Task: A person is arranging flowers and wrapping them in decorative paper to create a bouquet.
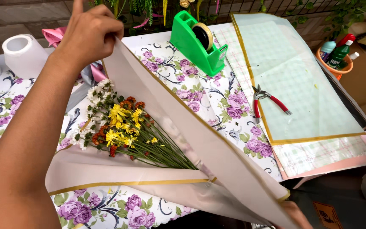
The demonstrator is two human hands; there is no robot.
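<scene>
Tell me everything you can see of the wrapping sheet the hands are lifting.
The wrapping sheet is a translucent, frosted beige film with a narrow gold border. It lies partly on the floral tablecloth, under a bunch of flowers. Its right side is raised in a long slanted fold over the stems. The left hand pinches the upper corner; the right hand, mostly out of view, holds the lower edge by the table's front.

Green spray bottle (340, 53) with red trigger and white label in orange tub (336, 68) upper right; brown diamond sign (326, 214) on floor, bottom right.
</scene>
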